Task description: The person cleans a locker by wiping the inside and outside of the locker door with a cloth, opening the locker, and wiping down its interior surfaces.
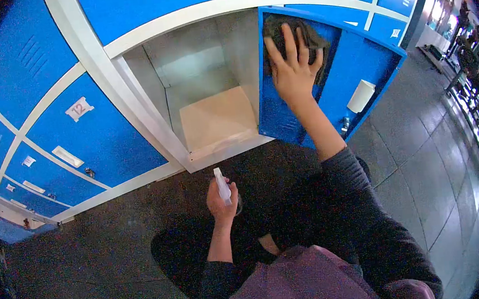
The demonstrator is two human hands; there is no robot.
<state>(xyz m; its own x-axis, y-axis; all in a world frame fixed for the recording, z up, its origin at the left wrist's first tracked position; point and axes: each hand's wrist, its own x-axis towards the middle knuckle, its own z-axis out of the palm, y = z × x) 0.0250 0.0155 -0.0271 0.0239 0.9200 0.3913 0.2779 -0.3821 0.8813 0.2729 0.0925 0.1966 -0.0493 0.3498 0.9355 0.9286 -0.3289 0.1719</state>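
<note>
Your right hand lies with fingers spread on a dark cloth, flat against the upper inside of the open locker door; your left hand is closed round a spray bottle. Progress: door open, cloth on panel; lower panel and compartment floor uncovered by it, amount finished unclear. Your right forearm crosses the door; locker 12 shut alongside.

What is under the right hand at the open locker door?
A dark cloth, spread against the inside of the blue door. The hand hides part of the cloth, and the door surface beneath it cannot be seen.
</note>
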